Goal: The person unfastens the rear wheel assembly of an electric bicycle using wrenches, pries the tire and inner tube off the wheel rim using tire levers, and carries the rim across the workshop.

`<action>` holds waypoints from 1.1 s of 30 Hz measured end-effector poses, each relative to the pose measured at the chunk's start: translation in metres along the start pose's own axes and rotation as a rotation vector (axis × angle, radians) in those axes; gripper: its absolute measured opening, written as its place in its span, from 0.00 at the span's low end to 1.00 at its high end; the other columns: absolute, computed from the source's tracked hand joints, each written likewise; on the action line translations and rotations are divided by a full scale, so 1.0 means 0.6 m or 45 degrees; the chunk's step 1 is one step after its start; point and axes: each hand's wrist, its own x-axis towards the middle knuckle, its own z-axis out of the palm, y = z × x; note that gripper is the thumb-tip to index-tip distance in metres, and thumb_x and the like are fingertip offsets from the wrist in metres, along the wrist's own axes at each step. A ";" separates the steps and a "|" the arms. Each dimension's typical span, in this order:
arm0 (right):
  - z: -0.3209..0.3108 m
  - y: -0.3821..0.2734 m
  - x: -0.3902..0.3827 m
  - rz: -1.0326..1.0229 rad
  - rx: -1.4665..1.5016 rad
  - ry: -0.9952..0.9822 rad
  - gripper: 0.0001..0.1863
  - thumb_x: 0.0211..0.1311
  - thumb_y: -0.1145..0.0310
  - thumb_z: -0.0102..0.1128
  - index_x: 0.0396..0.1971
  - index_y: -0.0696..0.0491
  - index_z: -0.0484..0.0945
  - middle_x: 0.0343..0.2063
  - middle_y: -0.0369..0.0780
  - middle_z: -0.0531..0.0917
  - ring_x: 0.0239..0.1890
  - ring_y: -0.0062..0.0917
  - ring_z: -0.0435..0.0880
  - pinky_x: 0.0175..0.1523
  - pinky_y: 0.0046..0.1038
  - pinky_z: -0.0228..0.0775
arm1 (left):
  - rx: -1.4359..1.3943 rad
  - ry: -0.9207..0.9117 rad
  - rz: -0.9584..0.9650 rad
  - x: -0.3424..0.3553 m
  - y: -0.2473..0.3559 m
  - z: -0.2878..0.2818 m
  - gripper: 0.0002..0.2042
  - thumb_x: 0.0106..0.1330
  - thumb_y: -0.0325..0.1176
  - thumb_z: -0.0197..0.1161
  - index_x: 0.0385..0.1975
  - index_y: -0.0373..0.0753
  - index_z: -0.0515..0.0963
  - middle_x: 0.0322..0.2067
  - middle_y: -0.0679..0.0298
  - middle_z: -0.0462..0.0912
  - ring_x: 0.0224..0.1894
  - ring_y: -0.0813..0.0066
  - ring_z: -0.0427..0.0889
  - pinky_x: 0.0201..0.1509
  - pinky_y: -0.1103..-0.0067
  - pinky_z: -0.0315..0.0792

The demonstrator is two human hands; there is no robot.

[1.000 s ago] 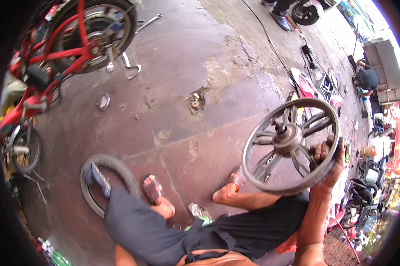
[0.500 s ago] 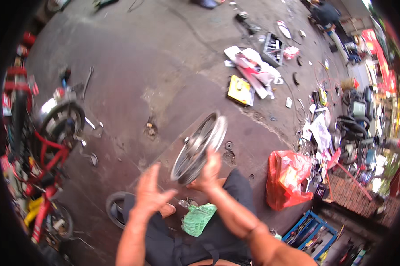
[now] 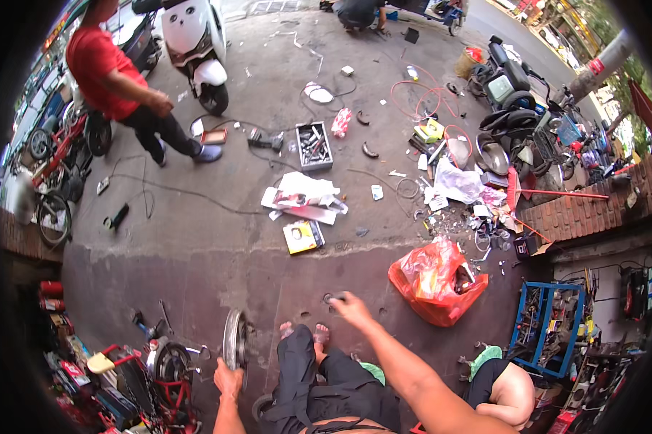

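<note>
My left hand (image 3: 228, 381) is closed on the lower edge of a small spoked wheel (image 3: 233, 338) with a pale rim, held upright to the left of my legs. Out ahead of my feet, my right hand (image 3: 353, 311) reaches down with its fingers pinched on a small dark ring-shaped part (image 3: 332, 297). Whether that part is lifted off the floor, I cannot tell. A piece of green plastic (image 3: 374, 372) shows beside my right thigh, partly hidden by my right arm.
A red plastic bag (image 3: 439, 282) stands right of my right hand. Ahead lie a yellow box (image 3: 303, 236) and a tool tray (image 3: 314, 146). A blue rack (image 3: 547, 329) is at right, near another person (image 3: 510, 394). A person in red (image 3: 109, 72) stands far left; a red bicycle frame (image 3: 185, 398) lies lower left.
The wheel has passed from my right hand to my left and moved leftward. My right hand has closed on the small ring-shaped part. The view has swung to show more ahead.
</note>
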 end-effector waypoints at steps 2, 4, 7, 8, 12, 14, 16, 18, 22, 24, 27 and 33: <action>-0.241 0.094 0.012 0.456 0.046 0.408 0.22 0.54 0.51 0.60 0.36 0.57 0.80 0.29 0.47 0.83 0.33 0.34 0.82 0.40 0.32 0.71 | 0.210 -0.106 -0.203 -0.006 -0.036 -0.024 0.22 0.43 0.34 0.63 0.39 0.31 0.70 0.35 0.45 0.80 0.42 0.46 0.78 0.48 0.63 0.71; -0.360 0.091 0.028 0.525 -0.016 0.758 0.20 0.53 0.54 0.61 0.29 0.60 0.80 0.26 0.45 0.83 0.29 0.30 0.81 0.36 0.30 0.71 | 0.203 -0.277 -0.275 -0.001 0.139 -0.174 0.25 0.39 0.33 0.67 0.40 0.31 0.72 0.40 0.44 0.79 0.46 0.50 0.78 0.50 0.65 0.71; -0.547 0.173 -0.031 0.608 0.520 1.104 0.14 0.57 0.60 0.58 0.28 0.58 0.76 0.19 0.37 0.77 0.20 0.23 0.73 0.29 0.27 0.67 | 0.391 -0.460 -0.304 0.034 0.150 -0.182 0.25 0.39 0.34 0.68 0.40 0.30 0.73 0.42 0.44 0.78 0.47 0.50 0.77 0.50 0.66 0.71; -0.565 0.174 -0.049 0.638 0.603 1.182 0.13 0.58 0.61 0.57 0.29 0.57 0.75 0.18 0.37 0.76 0.19 0.22 0.72 0.26 0.26 0.65 | 0.397 -0.492 -0.256 0.049 0.229 -0.215 0.25 0.39 0.34 0.68 0.40 0.30 0.73 0.42 0.44 0.78 0.48 0.50 0.77 0.50 0.66 0.71; -0.595 0.018 -0.061 0.951 1.089 1.219 0.10 0.62 0.63 0.52 0.27 0.53 0.70 0.14 0.35 0.72 0.11 0.19 0.68 0.14 0.23 0.54 | 0.353 -0.521 -0.127 0.103 0.521 -0.293 0.25 0.39 0.34 0.69 0.40 0.30 0.74 0.42 0.44 0.78 0.48 0.50 0.77 0.50 0.66 0.71; -0.571 0.003 -0.002 1.086 1.117 0.995 0.10 0.63 0.64 0.51 0.24 0.51 0.68 0.12 0.35 0.71 0.10 0.20 0.68 0.12 0.23 0.52 | 0.310 -0.490 -0.082 0.130 0.663 -0.315 0.25 0.39 0.34 0.69 0.40 0.30 0.74 0.42 0.44 0.78 0.48 0.50 0.77 0.50 0.66 0.71; -0.581 -0.044 0.040 1.190 1.122 0.886 0.09 0.61 0.65 0.53 0.25 0.53 0.71 0.13 0.36 0.73 0.11 0.21 0.69 0.13 0.25 0.55 | 0.318 -0.430 0.011 0.171 0.790 -0.313 0.24 0.40 0.35 0.66 0.39 0.32 0.73 0.41 0.45 0.79 0.47 0.50 0.77 0.51 0.66 0.71; -0.578 -0.051 0.088 1.162 0.869 0.583 0.07 0.59 0.66 0.55 0.28 0.54 0.72 0.16 0.38 0.76 0.13 0.24 0.71 0.17 0.29 0.60 | 0.276 -0.371 0.090 0.203 0.924 -0.305 0.22 0.42 0.36 0.63 0.39 0.33 0.71 0.39 0.45 0.79 0.46 0.47 0.77 0.51 0.65 0.71; -0.756 -0.103 0.297 1.078 0.667 0.328 0.08 0.59 0.67 0.56 0.31 0.56 0.74 0.19 0.41 0.79 0.16 0.28 0.76 0.20 0.32 0.65 | 0.047 0.018 0.262 0.290 1.216 -0.261 0.21 0.45 0.32 0.59 0.41 0.35 0.69 0.36 0.41 0.79 0.42 0.42 0.76 0.50 0.60 0.69; -0.984 -0.063 0.562 0.909 0.587 0.442 0.10 0.56 0.63 0.58 0.30 0.55 0.75 0.19 0.41 0.78 0.16 0.27 0.76 0.19 0.30 0.65 | -0.199 0.122 0.345 0.326 1.500 -0.261 0.17 0.44 0.30 0.61 0.37 0.34 0.69 0.32 0.42 0.79 0.39 0.42 0.77 0.46 0.59 0.69; -1.224 -0.257 0.773 0.530 0.367 0.822 0.12 0.50 0.63 0.58 0.25 0.59 0.76 0.19 0.39 0.77 0.18 0.25 0.72 0.25 0.32 0.62 | -0.201 0.135 0.355 0.386 1.659 -0.271 0.15 0.45 0.29 0.60 0.34 0.34 0.68 0.29 0.41 0.79 0.37 0.40 0.77 0.43 0.58 0.69; -1.600 -0.608 1.191 -0.219 0.591 0.786 0.14 0.55 0.64 0.56 0.31 0.62 0.77 0.23 0.41 0.79 0.27 0.23 0.76 0.34 0.27 0.67 | -0.181 0.039 0.270 0.413 2.052 -0.286 0.17 0.44 0.32 0.62 0.34 0.34 0.69 0.32 0.42 0.79 0.40 0.42 0.77 0.45 0.60 0.69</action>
